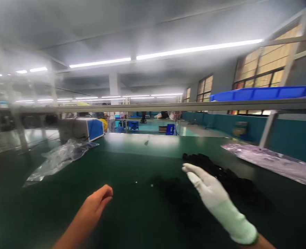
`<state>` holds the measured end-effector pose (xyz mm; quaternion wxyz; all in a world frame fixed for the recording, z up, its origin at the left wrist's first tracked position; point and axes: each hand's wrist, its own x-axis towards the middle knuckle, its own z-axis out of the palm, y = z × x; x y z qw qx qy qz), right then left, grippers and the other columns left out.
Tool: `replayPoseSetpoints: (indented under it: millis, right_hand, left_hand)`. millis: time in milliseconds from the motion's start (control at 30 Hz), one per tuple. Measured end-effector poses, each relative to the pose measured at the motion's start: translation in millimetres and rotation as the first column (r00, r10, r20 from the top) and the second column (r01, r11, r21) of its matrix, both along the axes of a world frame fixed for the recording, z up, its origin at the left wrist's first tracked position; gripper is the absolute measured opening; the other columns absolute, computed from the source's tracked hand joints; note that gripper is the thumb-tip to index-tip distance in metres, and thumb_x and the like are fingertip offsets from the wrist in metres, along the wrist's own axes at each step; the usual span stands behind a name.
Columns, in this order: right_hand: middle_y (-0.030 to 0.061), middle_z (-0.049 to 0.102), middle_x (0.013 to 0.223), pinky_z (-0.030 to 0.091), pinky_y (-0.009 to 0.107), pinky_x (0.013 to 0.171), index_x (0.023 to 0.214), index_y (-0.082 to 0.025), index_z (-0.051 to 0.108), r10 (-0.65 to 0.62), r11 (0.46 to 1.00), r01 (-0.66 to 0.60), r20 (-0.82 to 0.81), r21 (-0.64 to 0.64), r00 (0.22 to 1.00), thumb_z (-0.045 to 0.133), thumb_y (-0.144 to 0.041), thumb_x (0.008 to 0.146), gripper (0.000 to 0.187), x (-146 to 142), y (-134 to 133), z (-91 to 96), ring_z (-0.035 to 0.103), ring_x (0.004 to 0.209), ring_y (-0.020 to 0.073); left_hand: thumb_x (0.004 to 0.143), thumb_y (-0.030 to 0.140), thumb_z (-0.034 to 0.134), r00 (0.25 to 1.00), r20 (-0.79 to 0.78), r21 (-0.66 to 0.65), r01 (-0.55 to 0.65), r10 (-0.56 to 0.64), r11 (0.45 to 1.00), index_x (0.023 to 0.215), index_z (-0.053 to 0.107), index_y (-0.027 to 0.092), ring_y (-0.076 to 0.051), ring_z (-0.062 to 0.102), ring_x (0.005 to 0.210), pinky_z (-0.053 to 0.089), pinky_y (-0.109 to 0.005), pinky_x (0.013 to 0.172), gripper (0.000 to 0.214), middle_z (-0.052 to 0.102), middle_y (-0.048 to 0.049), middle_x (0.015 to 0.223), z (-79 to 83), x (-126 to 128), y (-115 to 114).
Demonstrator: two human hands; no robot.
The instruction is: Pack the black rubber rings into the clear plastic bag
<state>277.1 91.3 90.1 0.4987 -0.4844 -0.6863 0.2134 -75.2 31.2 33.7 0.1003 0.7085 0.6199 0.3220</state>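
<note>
My left hand [99, 201] is bare and hovers over the dark green tabletop [116, 169]. Its fingers are curled in towards the thumb, and nothing shows in them. A white glove with a pale green cuff covers my right hand [206, 186], whose fingers are stretched out and hold nothing visible. Just beyond and beside that hand lies a long heap of small black pieces [225, 174], too blurred to name. Whether the glove touches the heap I cannot tell. Two tiny pale specks lie on the tabletop between my hands.
On the left a clear plastic bag [62, 159] lies before a grey and blue machine [94, 129]. A pinkish plastic bag [274, 162] rests at the right, near a shelf post [268, 129]. Across the bench runs a raised shelf [153, 106] bearing a blue tray [267, 93].
</note>
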Motion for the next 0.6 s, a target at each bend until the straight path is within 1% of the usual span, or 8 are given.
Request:
replayPoseSetpoints:
  millis: [33, 67, 133, 200, 267, 367, 467, 600]
  right_hand:
    - [0.0129, 0.065, 0.107, 0.047, 0.042, 0.087, 0.109, -0.017, 0.061, 0.179, 0.965, -0.2, -0.129, -0.171, 0.975, 0.053, -0.044, 0.08, 0.041, -18.8, -10.7, -0.2, 0.06, 0.099, 0.0248]
    - [0.0129, 0.065, 0.103, 0.051, 0.04, 0.079, 0.109, -0.016, 0.06, 0.326, 0.856, -0.402, -0.264, -0.326, 0.908, 0.056, -0.044, 0.077, 0.043, -39.3, -20.0, -2.7, 0.063, 0.092, 0.0239]
    - [0.0108, 0.065, 0.098, 0.054, 0.034, 0.059, 0.11, -0.016, 0.057, 0.498, 0.463, -0.696, -0.489, -0.549, 0.717, 0.065, -0.033, 0.066, 0.048, -76.4, -35.0, -15.9, 0.066, 0.079, 0.0227]
    - [0.0116, 0.067, 0.079, 0.046, 0.022, 0.041, 0.091, -0.009, 0.062, 0.511, 0.146, -0.742, -0.592, -0.655, 0.623, 0.057, -0.025, 0.062, 0.034, -101.3, -44.2, -38.1, 0.063, 0.053, 0.0159]
    - [0.0124, 0.067, 0.068, 0.041, 0.017, 0.037, 0.08, -0.004, 0.064, 0.438, -0.033, -0.773, -0.704, -0.634, 0.559, 0.05, -0.024, 0.06, 0.031, -113.8, -47.9, -63.4, 0.059, 0.045, 0.012]
    - [0.0143, 0.068, 0.07, 0.045, 0.017, 0.047, 0.086, 0.001, 0.064, 0.318, -0.146, -0.878, -0.862, -0.455, 0.394, 0.051, -0.03, 0.068, 0.038, -119.0, -48.3, -92.5, 0.064, 0.055, 0.0132]
    - [0.0152, 0.069, 0.078, 0.047, 0.023, 0.06, 0.094, 0.0, 0.062, 0.272, -0.237, -0.926, -0.935, -0.295, 0.228, 0.056, -0.039, 0.073, 0.045, -118.0, -47.8, -102.1, 0.065, 0.068, 0.0162]
    - [0.0122, 0.068, 0.084, 0.045, 0.026, 0.07, 0.093, -0.004, 0.063, 0.276, -0.264, -0.933, -0.946, -0.244, 0.169, 0.065, -0.036, 0.069, 0.04, -117.1, -46.2, -102.0, 0.064, 0.075, 0.016]
  left_hand:
    - [0.087, 0.033, 0.039, 0.999, -0.002, -0.026, 0.039, -0.039, 0.999, 0.079, 0.052, 0.023, -0.014, 0.053, 0.067, 0.041, -0.022, 0.063, 0.018, 0.058, 0.0031, 0.073, 5.6, 2.6, -6.1]
    - [0.087, 0.032, 0.039, 0.997, -0.012, -0.033, 0.072, -0.072, 0.997, 0.079, 0.053, 0.024, -0.014, 0.054, 0.069, 0.041, -0.022, 0.064, 0.018, 0.059, 0.0025, 0.075, 11.8, 8.1, -12.4]
    - [0.086, 0.03, 0.039, 0.994, -0.052, -0.015, 0.098, -0.098, 0.995, 0.077, 0.055, 0.024, -0.016, 0.055, 0.074, 0.041, -0.024, 0.068, 0.019, 0.06, 0.0007, 0.078, 24.5, 24.9, -23.2]
    - [0.084, 0.027, 0.043, 0.991, -0.084, -0.002, 0.106, -0.106, 0.994, 0.082, 0.059, 0.023, -0.018, 0.056, 0.081, 0.041, -0.027, 0.074, 0.017, 0.064, -0.0013, 0.084, 35.1, 44.0, -29.0]
    - [0.081, 0.026, 0.048, 0.982, -0.099, -0.07, 0.157, -0.163, 0.985, 0.088, 0.064, 0.023, -0.02, 0.056, 0.085, 0.04, -0.03, 0.079, 0.017, 0.066, -0.0024, 0.088, 40.9, 60.1, -29.9]
    - [0.08, 0.023, 0.052, 0.954, -0.076, -0.174, 0.274, -0.29, 0.946, 0.078, 0.068, 0.024, -0.018, 0.056, 0.082, 0.038, -0.03, 0.082, 0.016, 0.067, -0.001, 0.081, 40.7, 72.9, -26.6]
    - [0.082, 0.02, 0.05, 0.934, -0.027, -0.12, 0.35, -0.355, 0.929, 0.073, 0.067, 0.023, -0.015, 0.055, 0.083, 0.035, -0.03, 0.086, 0.019, 0.064, 0.0002, 0.08, 38.1, 72.1, -20.5]
    - [0.084, 0.02, 0.05, 0.911, -0.01, -0.083, 0.41, -0.413, 0.908, 0.077, 0.065, 0.023, -0.015, 0.053, 0.085, 0.034, -0.031, 0.089, 0.017, 0.063, 0.0006, 0.082, 39.6, 66.9, -8.9]
